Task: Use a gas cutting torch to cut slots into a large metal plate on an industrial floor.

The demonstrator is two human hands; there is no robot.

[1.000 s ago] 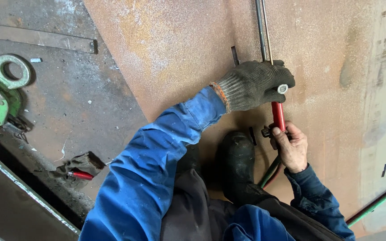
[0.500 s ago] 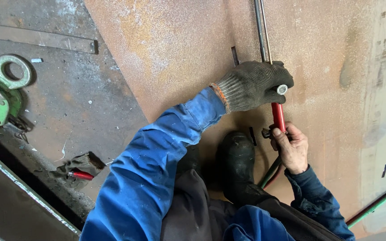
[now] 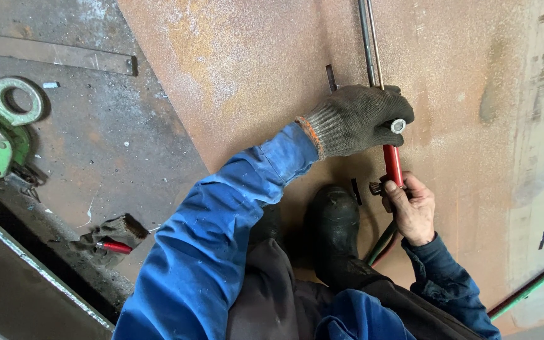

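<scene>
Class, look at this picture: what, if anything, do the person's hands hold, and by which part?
Both hold a cutting torch: the gloved left hand grips its upper body below the tubes, the bare right hand its red handle's lower end by the valve.

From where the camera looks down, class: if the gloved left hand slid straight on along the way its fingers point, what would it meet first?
The left hand points right across the rusty steel plate; beyond the torch tubes that it grips, only bare plate shows, though depth is uncertain.
</scene>
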